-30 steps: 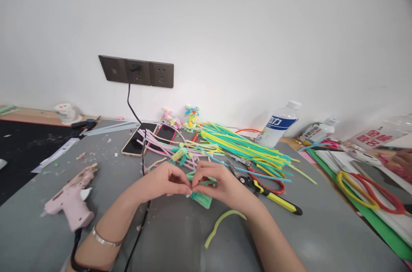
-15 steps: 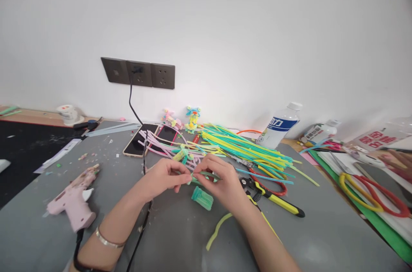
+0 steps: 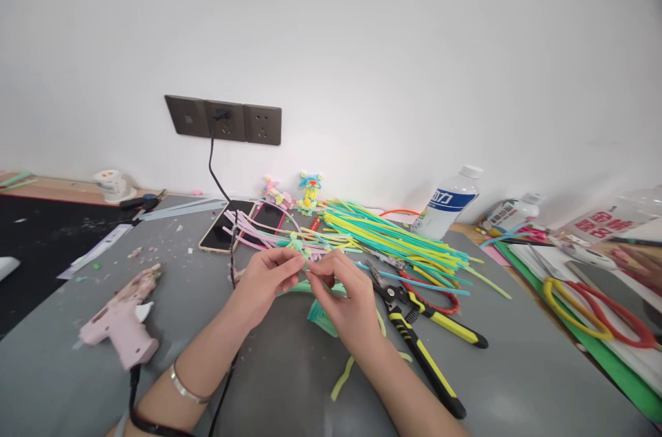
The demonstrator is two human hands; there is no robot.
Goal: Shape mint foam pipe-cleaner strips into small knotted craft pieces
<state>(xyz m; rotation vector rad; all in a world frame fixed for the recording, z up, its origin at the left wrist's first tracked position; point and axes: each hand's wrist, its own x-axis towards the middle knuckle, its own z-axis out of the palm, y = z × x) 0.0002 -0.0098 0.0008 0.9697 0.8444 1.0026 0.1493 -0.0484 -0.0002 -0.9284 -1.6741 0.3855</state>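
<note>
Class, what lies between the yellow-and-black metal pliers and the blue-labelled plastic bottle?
In the head view, long fuzzy yellow, turquoise and blue stems, plus a red loop.

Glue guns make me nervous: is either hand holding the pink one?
No, the pink glue gun lies on the gray table, apart from the left hand and the right hand.

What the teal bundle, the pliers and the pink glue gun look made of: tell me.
Teal bundle: perhaps fuzzy chenille stems, going by its soft, matt look.
Pliers: likely steel, from the dull grey head; yellow and black grips, plastic or rubber by their coloured coating.
Glue gun: apparently moulded plastic, satin, from its smooth pink handle.
</note>
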